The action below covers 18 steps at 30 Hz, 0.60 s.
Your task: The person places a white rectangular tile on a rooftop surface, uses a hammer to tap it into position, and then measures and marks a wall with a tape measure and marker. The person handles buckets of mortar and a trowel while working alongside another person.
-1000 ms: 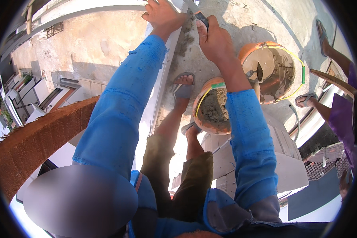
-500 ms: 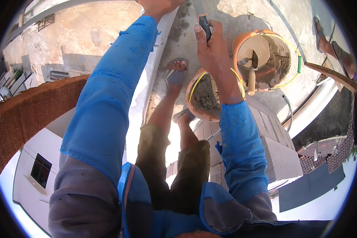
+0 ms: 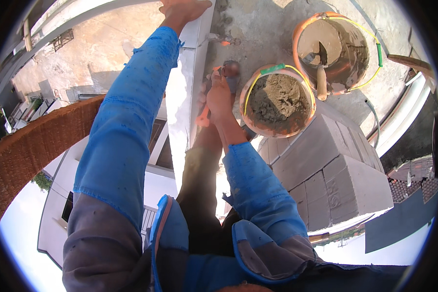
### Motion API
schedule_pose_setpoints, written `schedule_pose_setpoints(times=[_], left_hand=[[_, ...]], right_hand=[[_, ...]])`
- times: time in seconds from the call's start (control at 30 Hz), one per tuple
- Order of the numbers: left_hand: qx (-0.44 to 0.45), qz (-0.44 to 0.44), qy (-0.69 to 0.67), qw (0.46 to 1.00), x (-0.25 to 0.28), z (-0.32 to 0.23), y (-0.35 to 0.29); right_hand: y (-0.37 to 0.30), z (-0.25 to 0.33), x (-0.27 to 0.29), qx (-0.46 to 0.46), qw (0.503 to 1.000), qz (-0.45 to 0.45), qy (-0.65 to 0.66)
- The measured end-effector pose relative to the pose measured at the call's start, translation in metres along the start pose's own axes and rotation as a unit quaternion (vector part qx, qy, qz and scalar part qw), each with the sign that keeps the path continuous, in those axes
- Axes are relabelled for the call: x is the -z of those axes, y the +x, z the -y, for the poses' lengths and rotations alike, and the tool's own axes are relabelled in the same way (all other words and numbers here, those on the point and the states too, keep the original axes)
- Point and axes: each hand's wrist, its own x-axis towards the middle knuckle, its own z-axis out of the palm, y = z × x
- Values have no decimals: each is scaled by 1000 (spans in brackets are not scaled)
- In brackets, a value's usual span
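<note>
At the top edge, my left hand (image 3: 185, 9) rests on the pale wall ledge (image 3: 192, 36). Its fingers look spread, though the frame partly cuts them off. My right hand (image 3: 220, 97) is closed round an orange tool (image 3: 203, 117), which pokes out at both ends of the fist; its kind cannot be made out. Beneath that hand are my lower leg and sandalled foot. Just to the right stands a bucket of grey mortar (image 3: 280, 100) with a yellow handle and green grip. Beyond it, a larger orange bucket (image 3: 297, 53) holds a wooden-handled trowel (image 3: 321, 80).
Grey blocks (image 3: 321, 170) are stacked at the right, below the buckets. A curved reddish-brown beam (image 3: 44, 126) crosses the left side. On the concrete (image 3: 267, 29), a small orange item (image 3: 225, 43) lies near the ledge. A wooden bar (image 3: 409, 62) juts in at far right.
My right hand has moved left and nearer to me, away from above the mortar bucket. The dark grip it held before is no longer in it; an orange tool is. My left hand stays by the ledge.
</note>
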Motion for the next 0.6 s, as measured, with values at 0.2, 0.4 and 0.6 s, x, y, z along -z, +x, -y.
schedule_pose_setpoints(times=[0.2,0.4,0.6], left_hand=[[20,4,-13,1000,7,-2,-9],[50,31,-80,995,18,-6,-17],[30,-24,-123,992,31,-13,-30]], right_hand=[[-12,-11,-3,3,1000,12,23],[-1,-9,19,-5,998,64,8],[-4,10,21,111,961,-12,-253]])
